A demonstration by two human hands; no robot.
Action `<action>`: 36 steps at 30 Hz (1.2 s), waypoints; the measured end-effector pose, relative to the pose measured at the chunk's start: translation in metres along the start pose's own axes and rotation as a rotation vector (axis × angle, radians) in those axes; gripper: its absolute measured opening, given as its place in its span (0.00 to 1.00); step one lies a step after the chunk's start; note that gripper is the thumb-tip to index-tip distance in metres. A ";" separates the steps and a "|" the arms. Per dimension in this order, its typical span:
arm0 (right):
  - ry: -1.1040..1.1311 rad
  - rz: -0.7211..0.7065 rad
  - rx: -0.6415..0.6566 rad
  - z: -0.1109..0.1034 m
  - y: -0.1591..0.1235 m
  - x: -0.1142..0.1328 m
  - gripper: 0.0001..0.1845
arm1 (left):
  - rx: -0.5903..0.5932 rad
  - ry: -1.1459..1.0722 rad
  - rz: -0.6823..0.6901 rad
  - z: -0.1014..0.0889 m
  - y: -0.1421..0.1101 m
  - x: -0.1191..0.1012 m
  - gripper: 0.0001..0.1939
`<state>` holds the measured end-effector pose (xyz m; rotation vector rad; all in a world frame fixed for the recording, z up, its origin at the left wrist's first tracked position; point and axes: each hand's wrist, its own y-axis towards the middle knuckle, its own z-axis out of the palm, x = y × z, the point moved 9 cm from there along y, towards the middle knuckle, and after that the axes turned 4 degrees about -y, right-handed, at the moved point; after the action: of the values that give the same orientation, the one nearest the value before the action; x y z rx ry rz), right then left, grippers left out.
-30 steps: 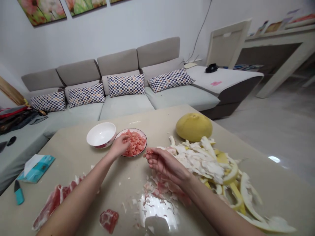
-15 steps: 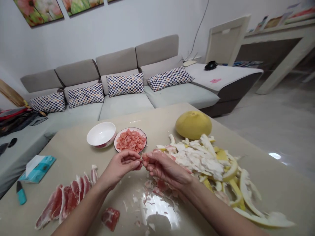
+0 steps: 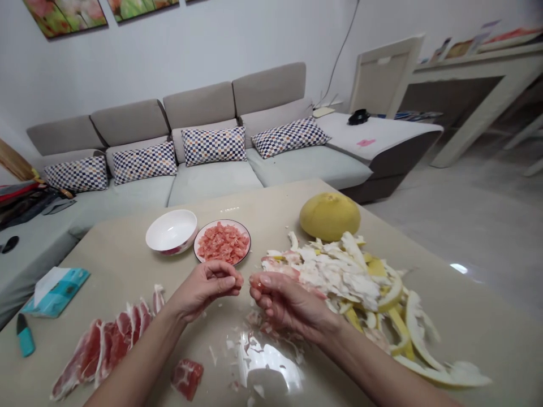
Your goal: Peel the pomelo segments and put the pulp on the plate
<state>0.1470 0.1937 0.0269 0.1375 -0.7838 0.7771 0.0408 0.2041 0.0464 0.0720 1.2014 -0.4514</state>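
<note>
My right hand (image 3: pixel 291 304) pinches a small piece of pink pomelo flesh (image 3: pixel 257 284) between thumb and fingers. A short gap away, my left hand (image 3: pixel 208 289) is closed, thumb against fingertips; what it holds, if anything, is too small to make out. Just beyond my left hand lies a dark-rimmed plate (image 3: pixel 197 255) heaped with pink pomelo flesh (image 3: pixel 223 243). Peeled pomelo segments (image 3: pixel 111 342) lie in a row left of my left forearm. One broken segment (image 3: pixel 187 379) rests between my forearms, near scraps of membrane (image 3: pixel 271 328).
A white bowl (image 3: pixel 172 232) stands left of the plate. A whole pomelo (image 3: pixel 330 216) sits at the back right, behind a pile of white pith and yellow peel (image 3: pixel 339 274). At the left lie a tissue pack (image 3: pixel 63 294) and a turquoise-handled knife (image 3: pixel 26 341).
My hands have moved apart slightly, opening a gap between their fingertips. The pomelo piece stays in my right hand. The camera view has shifted a little.
</note>
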 end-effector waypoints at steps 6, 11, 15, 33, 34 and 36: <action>0.026 0.005 -0.058 -0.019 -0.005 -0.008 0.12 | 0.056 -0.068 -0.047 0.010 0.004 0.021 0.08; 0.038 0.025 -0.009 -0.012 -0.006 -0.014 0.14 | 0.052 -0.246 -0.076 0.010 0.000 0.038 0.06; 0.035 0.010 0.011 -0.005 -0.008 -0.015 0.14 | 0.061 -0.289 -0.087 0.008 -0.003 0.045 0.09; 0.009 -0.009 -0.011 -0.004 -0.010 -0.014 0.08 | -0.085 -0.050 -0.014 0.015 -0.015 0.042 0.17; -0.010 -0.007 -0.014 -0.005 -0.011 -0.014 0.09 | -0.106 -0.001 0.007 0.014 -0.016 0.039 0.15; -0.072 -0.019 -0.030 -0.005 -0.012 -0.012 0.11 | -0.148 0.075 0.035 0.012 -0.017 0.034 0.13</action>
<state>0.1523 0.1802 0.0168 0.1464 -0.8604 0.7458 0.0550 0.1746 0.0230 -0.0177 1.3021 -0.3306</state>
